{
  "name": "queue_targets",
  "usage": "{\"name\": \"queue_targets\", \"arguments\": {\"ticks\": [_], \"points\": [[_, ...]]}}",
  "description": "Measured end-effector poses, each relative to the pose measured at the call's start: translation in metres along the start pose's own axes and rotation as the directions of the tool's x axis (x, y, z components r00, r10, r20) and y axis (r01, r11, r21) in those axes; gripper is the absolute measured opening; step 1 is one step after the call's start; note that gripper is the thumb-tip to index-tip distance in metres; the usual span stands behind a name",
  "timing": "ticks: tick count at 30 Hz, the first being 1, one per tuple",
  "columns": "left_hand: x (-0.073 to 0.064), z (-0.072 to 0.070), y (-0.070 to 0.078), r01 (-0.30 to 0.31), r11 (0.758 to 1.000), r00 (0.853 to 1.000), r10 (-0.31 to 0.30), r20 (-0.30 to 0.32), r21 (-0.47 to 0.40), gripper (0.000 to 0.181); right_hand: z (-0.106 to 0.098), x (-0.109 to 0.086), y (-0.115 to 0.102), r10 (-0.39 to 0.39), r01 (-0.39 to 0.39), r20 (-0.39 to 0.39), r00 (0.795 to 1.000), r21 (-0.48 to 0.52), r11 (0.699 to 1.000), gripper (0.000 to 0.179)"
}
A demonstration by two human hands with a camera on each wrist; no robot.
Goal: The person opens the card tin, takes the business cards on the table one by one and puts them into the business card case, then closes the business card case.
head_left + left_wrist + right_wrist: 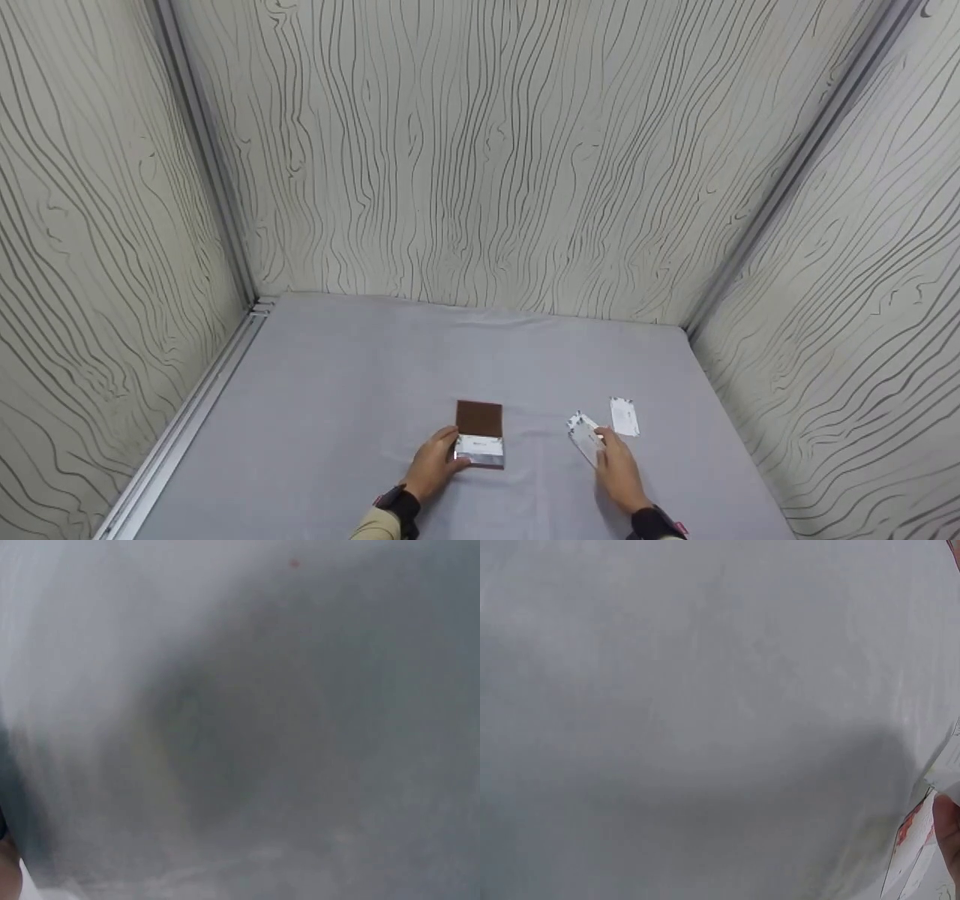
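In the head view an opened brown card case (480, 417) stands near the middle front of the table, its lid turned away from me. White printed cards (480, 445) fill its nearer half. My left hand (433, 466) grips the case by its left side, thumb at the near edge and fingers at the far left. To the right, my right hand (619, 472) pinches a few white cards with dark corner patterns (582, 435), slightly fanned. The right wrist view catches the thumb (946, 829) on these cards at its right edge. Just past that hand lies a single loose card (624, 417).
A grey cloth (360, 375) with slight wrinkles covers the table. Wood-grain patterned walls (480, 150) enclose it at the back and both sides, and a metal rail (180, 427) runs along the left edge. The left wrist view holds mostly blurred cloth.
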State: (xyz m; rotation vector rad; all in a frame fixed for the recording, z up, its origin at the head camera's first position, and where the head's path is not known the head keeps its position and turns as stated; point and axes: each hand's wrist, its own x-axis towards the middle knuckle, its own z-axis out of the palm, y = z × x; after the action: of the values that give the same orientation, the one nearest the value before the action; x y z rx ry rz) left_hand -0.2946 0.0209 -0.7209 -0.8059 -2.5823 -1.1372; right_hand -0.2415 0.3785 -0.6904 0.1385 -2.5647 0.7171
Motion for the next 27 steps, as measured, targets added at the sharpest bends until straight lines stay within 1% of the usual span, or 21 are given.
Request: {"name": "queue_targets", "arguments": {"ticks": [2, 5, 7, 10, 14, 18, 20, 22, 25, 27], "points": [[0.000, 0.000, 0.000, -0.009, 1.000, 1.000, 0.009, 0.001, 0.004, 0.053, 0.003, 0.000, -0.003, -0.033, 0.033, -0.012, 0.999, 0.010, 0.999, 0.035], [0.000, 0.000, 0.000, -0.001, 1.000, 1.000, 0.001, 0.008, 0.008, 0.054, 0.008, 0.001, -0.006, -0.077, 0.077, -0.029, 0.997, 0.004, 0.997, 0.035], [0.000, 0.001, -0.001, 0.007, 1.000, 1.000, -0.007, 0.013, 0.010, 0.054, 0.011, 0.000, -0.008, -0.089, 0.089, -0.028, 0.996, 0.000, 0.996, 0.035], [0.000, 0.002, -0.001, 0.013, 1.000, 1.000, -0.014, 0.011, 0.010, 0.055, 0.013, 0.001, -0.011, -0.090, 0.090, -0.010, 0.996, 0.001, 0.996, 0.034], [0.000, 0.002, -0.002, -0.007, 1.000, 1.000, 0.007, -0.007, 0.019, 0.054, 0.015, 0.004, -0.017, -0.099, 0.099, -0.005, 0.995, 0.009, 0.995, 0.033], [0.001, 0.002, -0.002, -0.002, 1.000, 1.000, 0.002, -0.006, 0.014, 0.054, 0.016, 0.005, -0.025, -0.122, 0.122, -0.026, 0.992, 0.014, 0.992, 0.034], [0.001, 0.002, -0.001, 0.013, 1.000, 1.000, -0.013, 0.001, 0.009, 0.054, 0.017, 0.006, -0.028, -0.129, 0.129, -0.026, 0.991, 0.018, 0.991, 0.034], [0.001, 0.002, -0.001, 0.011, 1.000, 1.000, -0.011, -0.004, 0.010, 0.054, 0.019, 0.007, -0.031, -0.123, 0.123, -0.016, 0.992, 0.029, 0.992, 0.034], [0.000, 0.003, -0.002, -0.012, 1.000, 1.000, 0.012, -0.028, 0.018, 0.054, 0.021, 0.009, -0.034, -0.116, 0.116, 0.001, 0.993, 0.045, 0.992, 0.033], [0.000, 0.004, -0.003, -0.040, 0.999, 0.998, 0.041, -0.055, 0.029, 0.054, 0.023, 0.010, -0.035, -0.115, 0.115, 0.002, 0.993, 0.057, 0.992, 0.033]]}}
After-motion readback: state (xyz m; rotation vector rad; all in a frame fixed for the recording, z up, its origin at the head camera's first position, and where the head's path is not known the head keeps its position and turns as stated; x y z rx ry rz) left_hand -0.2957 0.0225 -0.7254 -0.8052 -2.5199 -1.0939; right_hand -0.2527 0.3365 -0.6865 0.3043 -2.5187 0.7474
